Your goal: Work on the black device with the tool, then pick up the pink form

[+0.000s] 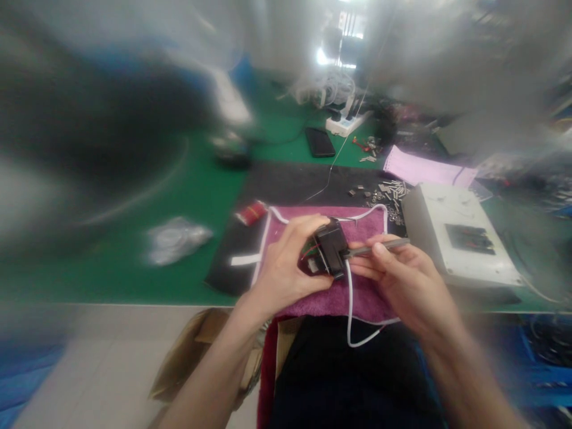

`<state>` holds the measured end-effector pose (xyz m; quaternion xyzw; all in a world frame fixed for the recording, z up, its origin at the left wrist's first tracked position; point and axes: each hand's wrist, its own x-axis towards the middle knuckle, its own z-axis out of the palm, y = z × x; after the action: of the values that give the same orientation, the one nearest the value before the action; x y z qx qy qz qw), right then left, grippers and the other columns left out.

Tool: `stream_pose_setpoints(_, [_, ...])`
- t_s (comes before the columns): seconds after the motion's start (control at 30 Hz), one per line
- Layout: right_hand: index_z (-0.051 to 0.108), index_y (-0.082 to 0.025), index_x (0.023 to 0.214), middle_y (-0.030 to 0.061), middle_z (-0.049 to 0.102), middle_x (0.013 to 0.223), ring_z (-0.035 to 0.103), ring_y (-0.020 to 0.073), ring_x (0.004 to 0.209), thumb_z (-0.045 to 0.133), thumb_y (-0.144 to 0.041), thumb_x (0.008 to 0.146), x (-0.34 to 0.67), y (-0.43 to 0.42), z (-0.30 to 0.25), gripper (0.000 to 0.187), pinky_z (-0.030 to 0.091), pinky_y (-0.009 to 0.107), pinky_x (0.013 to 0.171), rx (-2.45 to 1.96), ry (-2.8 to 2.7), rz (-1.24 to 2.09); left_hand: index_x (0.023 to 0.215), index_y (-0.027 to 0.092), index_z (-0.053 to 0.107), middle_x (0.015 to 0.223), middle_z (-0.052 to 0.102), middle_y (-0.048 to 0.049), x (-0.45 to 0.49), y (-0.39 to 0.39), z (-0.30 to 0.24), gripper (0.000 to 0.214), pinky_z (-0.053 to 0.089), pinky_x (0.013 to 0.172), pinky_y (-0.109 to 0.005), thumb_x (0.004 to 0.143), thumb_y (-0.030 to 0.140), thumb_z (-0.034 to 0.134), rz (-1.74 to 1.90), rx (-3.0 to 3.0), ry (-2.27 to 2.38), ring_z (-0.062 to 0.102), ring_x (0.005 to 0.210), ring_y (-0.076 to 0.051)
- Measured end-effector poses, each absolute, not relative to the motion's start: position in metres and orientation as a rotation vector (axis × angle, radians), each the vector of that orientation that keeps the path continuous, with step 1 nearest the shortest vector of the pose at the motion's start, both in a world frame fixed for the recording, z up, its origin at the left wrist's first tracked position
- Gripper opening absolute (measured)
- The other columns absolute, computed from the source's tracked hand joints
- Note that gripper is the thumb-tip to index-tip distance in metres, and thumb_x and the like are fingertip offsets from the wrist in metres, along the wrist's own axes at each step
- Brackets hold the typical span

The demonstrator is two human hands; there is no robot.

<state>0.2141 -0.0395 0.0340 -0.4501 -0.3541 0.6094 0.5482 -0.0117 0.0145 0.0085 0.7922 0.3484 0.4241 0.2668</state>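
Observation:
A small black plastic housing (333,245) with thin red wires showing on its left side is gripped by my left hand (288,256), thumb below and fingers above. From its right side a white cable (350,307) hangs down and curls to the right. My right hand (404,271) pinches a slim grey tool (378,246), its tip touching the housing where the cable comes out. What kind of tool it is, I cannot make out. Beneath both hands lies a purple cloth (295,307) with white edging.
On the green table (111,268) lies a black mat (286,179). A white box (460,208) stands to the right, beside small metal parts (393,193). A red packet (251,213) and a clear plastic bag (176,238) lie left. Farther back are a phone-like black object (320,142) and a power strip (346,124).

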Motion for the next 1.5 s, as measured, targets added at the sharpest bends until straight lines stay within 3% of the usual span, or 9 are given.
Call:
stream_pose_setpoints(0.1, [0.066,-0.019,0.111,0.0122,0.079,0.116,0.081,0.0228,0.095,0.078,-0.035,0.097,0.214,-0.041,0.033,0.024,0.068,0.04,0.093,-1.043,-0.828,1.449,0.147,0.028,0.048,0.146,0.058,-0.0064,-0.011,0.014,0.009,0.091,0.048,0.119,-0.045,0.066,0.01,0.085,1.142,2.154,0.957,0.057,0.137,-0.029])
stream_pose_setpoints(0.2, [0.067,-0.02,0.111,0.0112,0.079,0.115,0.081,0.0242,0.096,0.076,-0.036,0.099,0.21,-0.046,0.031,0.022,0.068,0.043,0.094,-1.035,-0.874,1.362,0.147,0.028,0.048,0.146,0.058,-0.0065,-0.011,0.014,0.009,0.092,0.048,0.119,-0.045,0.064,0.01,0.085,1.143,2.152,0.978,0.056,0.137,-0.029])
stream_pose_setpoints(0.3, [0.069,-0.02,0.114,0.0106,0.078,0.119,0.08,0.0263,0.102,0.074,-0.033,0.101,0.201,-0.057,0.034,0.019,0.068,0.045,0.096,-1.076,-0.956,1.18,0.146,0.029,0.049,0.146,0.058,-0.0062,-0.011,0.013,0.008,0.093,0.047,0.119,-0.048,0.063,0.01,0.085,1.142,2.13,1.008,0.056,0.137,-0.03])
stream_pose_setpoints(0.67, [0.076,-0.023,0.12,0.0036,0.078,0.125,0.076,0.0176,0.115,0.068,-0.014,0.1,0.187,-0.078,0.052,0.023,0.06,0.028,0.108,-1.341,-1.654,0.351,0.148,0.029,0.048,0.146,0.058,-0.0086,-0.012,0.015,0.005,0.094,0.048,0.119,-0.05,0.063,0.013,0.086,1.155,2.146,0.973,0.056,0.137,-0.031])
stream_pose_setpoints(0.9, [0.077,-0.023,0.116,0.0027,0.079,0.123,0.078,0.0182,0.109,0.068,-0.016,0.101,0.185,-0.08,0.058,0.019,0.062,0.029,0.104,-1.401,-1.644,0.35,0.148,0.029,0.049,0.145,0.059,-0.0068,-0.011,0.013,0.006,0.092,0.049,0.118,-0.045,0.066,0.014,0.086,1.181,2.164,0.952,0.057,0.135,-0.029])
stream_pose_setpoints(1.17, [0.077,-0.025,0.115,0.0012,0.079,0.122,0.078,0.0187,0.109,0.071,-0.021,0.1,0.181,-0.085,0.049,0.017,0.062,0.029,0.103,-1.426,-1.477,0.416,0.148,0.029,0.049,0.146,0.06,-0.0071,-0.01,0.012,0.007,0.09,0.051,0.117,-0.048,0.066,0.013,0.083,1.199,2.165,0.941,0.058,0.136,-0.031])
stream_pose_setpoints(1.37, [0.077,-0.022,0.117,0.0032,0.079,0.121,0.078,0.0176,0.106,0.07,-0.016,0.099,0.178,-0.086,0.052,0.019,0.062,0.028,0.103,-1.428,-1.621,0.241,0.148,0.03,0.049,0.147,0.059,-0.0061,-0.011,0.01,0.006,0.091,0.051,0.117,-0.045,0.066,0.013,0.083,1.212,2.154,0.926,0.058,0.137,-0.029])
stream_pose_setpoints(1.5, [0.076,-0.023,0.117,0.0028,0.078,0.121,0.077,0.019,0.109,0.071,-0.019,0.1,0.179,-0.086,0.045,0.018,0.063,0.03,0.104,-1.395,-1.417,0.467,0.148,0.029,0.049,0.147,0.059,-0.0061,-0.011,0.011,0.005,0.091,0.049,0.118,-0.044,0.065,0.012,0.083,1.207,2.152,0.919,0.057,0.137,-0.028])
